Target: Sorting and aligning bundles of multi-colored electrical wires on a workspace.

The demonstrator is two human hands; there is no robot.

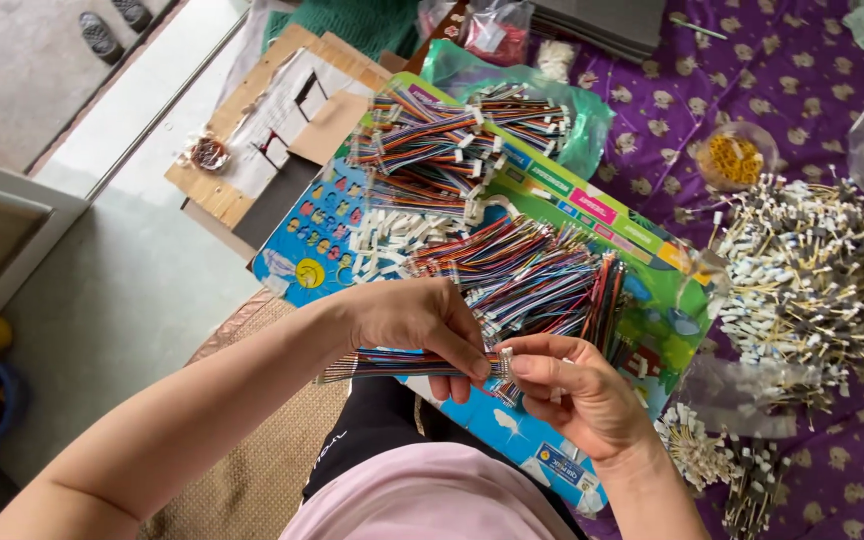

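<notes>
Multicoloured strands of a flat wire bundle (392,364) run out to the left from the left hand (422,322), whose fingers are closed round it above the person's lap. Just to the right, the right hand (577,385) pinches the small white connector (504,362) at the bundle's end between thumb and fingertips. Behind the hands, heaps of similar coloured wire harnesses (512,262) lie on a bright printed board (307,250). Farther right, black-and-white wired parts (812,270) pile on purple patterned cloth (852,470).
</notes>
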